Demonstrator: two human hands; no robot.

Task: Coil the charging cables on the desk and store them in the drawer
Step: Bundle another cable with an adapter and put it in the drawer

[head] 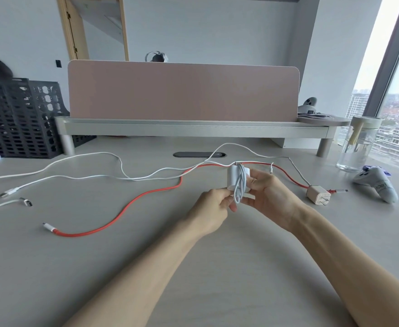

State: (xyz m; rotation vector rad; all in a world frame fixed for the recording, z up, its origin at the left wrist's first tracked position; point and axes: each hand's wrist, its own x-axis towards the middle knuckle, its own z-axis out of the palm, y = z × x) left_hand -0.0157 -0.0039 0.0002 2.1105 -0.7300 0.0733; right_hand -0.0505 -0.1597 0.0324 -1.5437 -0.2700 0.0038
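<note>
Winding a white charging cable [239,185] around its white charger block [235,179], held above the desk [193,267]. The right hand [268,197] pinches the block and the turns already laid on it; the left hand [214,206] pinches the lower loop of the wrap. Judged good practice: keep the thumb pressing the laid turns, feed slack evenly, and lay each turn beside the last. The red cable [127,206] and 2 further white cables [76,177] lie uncoiled; no drawer is visible.

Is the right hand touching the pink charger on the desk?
Apart. The head view shows bare desk between the right hand and the pink charger.
</note>
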